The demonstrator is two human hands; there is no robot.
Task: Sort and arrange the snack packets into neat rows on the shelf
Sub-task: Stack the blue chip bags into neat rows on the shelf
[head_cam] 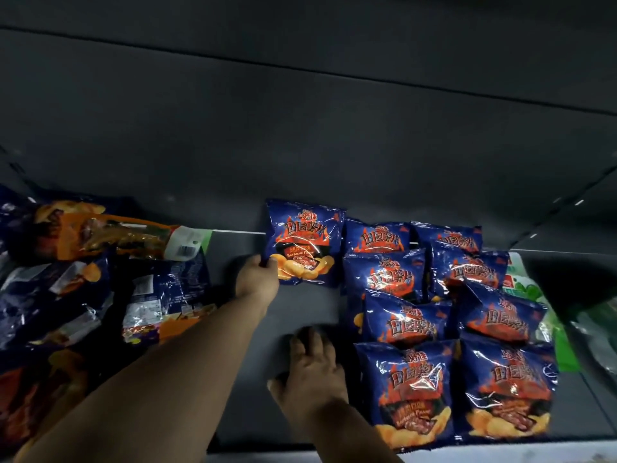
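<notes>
Head view only, looking down into a dark shelf point(300, 315). At its back the left hand point(257, 279) pinches the lower left corner of one blue barbecue packet point(304, 243), thumb on the front and fingers behind it. The packet stands upright against the back, just beside the two rows of blue packets point(447, 315) on the right. I judge that it is held there to begin a third row, with its face turned forward like the others.

The right hand point(312, 369) rests on the bare shelf floor in front, fingers spread and fairly straight, holding nothing. It lies close to the left edge of the nearer row, probably to steady the person or to keep free the lane where the new row will grow.

On the left side lies a loose heap of packets point(83, 279), some turned over so that the back labels show, with one orange packet point(100, 235) on top. These seem not yet sorted. Behind the right rows a green packet point(524, 289) shows partly, and I cannot tell what kind it is.

Two rows look finished and the third has only its first packet, so much work remains.
</notes>
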